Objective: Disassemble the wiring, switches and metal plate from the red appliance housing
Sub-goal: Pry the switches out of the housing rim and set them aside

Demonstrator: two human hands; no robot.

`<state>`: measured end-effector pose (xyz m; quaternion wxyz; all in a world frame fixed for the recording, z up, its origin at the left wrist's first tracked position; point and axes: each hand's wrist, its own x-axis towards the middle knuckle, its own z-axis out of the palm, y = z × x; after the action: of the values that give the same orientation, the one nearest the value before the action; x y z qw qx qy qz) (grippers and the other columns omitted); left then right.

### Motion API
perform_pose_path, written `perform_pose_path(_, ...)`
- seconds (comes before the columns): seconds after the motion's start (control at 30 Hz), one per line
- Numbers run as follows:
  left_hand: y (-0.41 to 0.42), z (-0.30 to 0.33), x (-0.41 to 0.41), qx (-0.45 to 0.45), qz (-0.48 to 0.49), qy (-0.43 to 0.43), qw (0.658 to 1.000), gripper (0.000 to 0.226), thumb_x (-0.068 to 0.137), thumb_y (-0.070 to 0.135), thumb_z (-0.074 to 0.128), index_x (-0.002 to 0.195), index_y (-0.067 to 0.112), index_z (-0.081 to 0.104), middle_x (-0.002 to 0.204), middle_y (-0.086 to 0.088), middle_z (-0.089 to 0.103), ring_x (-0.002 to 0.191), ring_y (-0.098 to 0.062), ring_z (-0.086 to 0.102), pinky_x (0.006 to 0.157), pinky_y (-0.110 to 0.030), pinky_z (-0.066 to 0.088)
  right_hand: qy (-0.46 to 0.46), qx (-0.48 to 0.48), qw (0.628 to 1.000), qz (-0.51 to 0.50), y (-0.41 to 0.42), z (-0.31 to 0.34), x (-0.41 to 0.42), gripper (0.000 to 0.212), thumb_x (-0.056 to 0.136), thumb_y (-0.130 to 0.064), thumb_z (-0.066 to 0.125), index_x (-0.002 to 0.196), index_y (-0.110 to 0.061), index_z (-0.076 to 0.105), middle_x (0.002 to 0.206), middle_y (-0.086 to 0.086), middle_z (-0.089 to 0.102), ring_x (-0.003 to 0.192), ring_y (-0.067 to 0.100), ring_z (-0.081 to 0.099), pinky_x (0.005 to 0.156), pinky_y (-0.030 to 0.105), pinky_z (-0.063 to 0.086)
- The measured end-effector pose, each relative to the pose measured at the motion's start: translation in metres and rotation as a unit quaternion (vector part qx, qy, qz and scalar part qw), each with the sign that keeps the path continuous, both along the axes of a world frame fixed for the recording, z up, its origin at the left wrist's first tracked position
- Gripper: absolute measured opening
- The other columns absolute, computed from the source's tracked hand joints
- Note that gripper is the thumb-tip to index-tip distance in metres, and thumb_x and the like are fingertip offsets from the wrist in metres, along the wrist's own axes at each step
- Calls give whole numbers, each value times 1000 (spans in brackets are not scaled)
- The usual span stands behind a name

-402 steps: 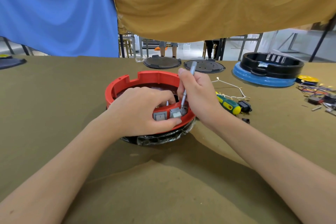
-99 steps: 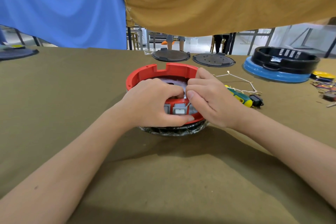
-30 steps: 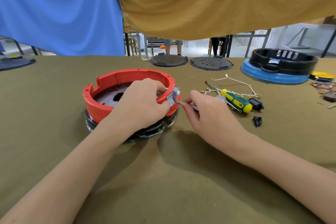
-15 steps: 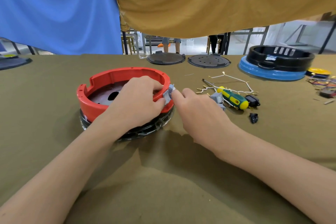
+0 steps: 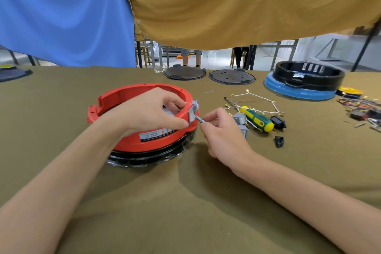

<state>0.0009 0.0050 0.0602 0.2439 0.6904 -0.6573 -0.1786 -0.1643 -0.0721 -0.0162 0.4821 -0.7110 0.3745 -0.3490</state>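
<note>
Where the olive-green cloth of the table (image 5: 61,109) is widest, at the left, the red appliance housing (image 5: 132,140) is seen sitting on a black ring base, slightly left of centre. It is steadied by the left hand (image 5: 148,113), whose fingers are curled over the right rim and thumb pressed to the outer wall beside a grey switch (image 5: 192,114) still seated in that wall. Just to the right, a thin metal tool (image 5: 200,119) is pinched between thumb and fingertips of the right hand (image 5: 222,136), its tip set against the switch (prying it out appears to be the step in hand). Further right, parts judged already removed are laid out: two loose grey switches (image 5: 240,118), white wiring (image 5: 257,101), a green-and-yellow screwdriver (image 5: 257,118) and small black pieces. Whether the metal plate remains inside the housing cannot be told, as the interior is mostly hidden by the hand.
</note>
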Motion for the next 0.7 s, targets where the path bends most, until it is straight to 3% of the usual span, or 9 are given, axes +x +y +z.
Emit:
perform_pose_path(0.13,0,-8,-5,-25,-11,29,999,31,64,50,69,95,51,74,96,22,73,92,4,66,92,-35,53,-64,87,994,6,0,1,1,4,92,-14,51,90,-17,52,67,-1,48,46,8,40,43,24,31)
perform_pose_path(0.23,2,-8,-4,-22,-28,40,999,27,75,34,72,98,48,75,98,18,75,88,-2,70,93,-37,54,19,-66,998,-10,-2,-1,-3,7,94,-19,53,87,-20,52,65,-4,54,53,11,45,50,28,34)
perform_pose_path(0.3,2,-9,-3,-28,-27,46,998,30,79,24,74,99,46,76,99,16,75,87,-7,71,94,-37,55,58,-173,983,-3,-3,2,-6,8,95,-17,52,87,-16,52,66,-3,57,54,11,46,46,23,33)
perform_pose_path(0.37,3,-8,-3,-29,-27,52,998,32,80,20,74,100,45,76,100,16,75,87,-9,72,95,-37,55,84,-238,967,21,-7,7,-12,8,96,-16,52,88,-14,52,68,-2,59,63,14,51,53,26,39)
perform_pose_path(0.53,5,-7,-3,-20,-39,67,997,39,82,15,75,102,48,75,101,18,75,88,-8,72,94,-32,53,149,-309,936,80,-24,23,-29,9,94,-15,56,87,-20,55,70,2,62,57,16,49,53,29,40)
perform_pose_path(0.7,5,-8,-3,-8,-21,78,997,36,81,19,76,106,45,75,102,27,72,91,9,67,88,-23,46,202,-347,910,100,-24,29,-31,3,96,-17,52,94,-17,54,69,0,62,58,20,56,56,41,50)
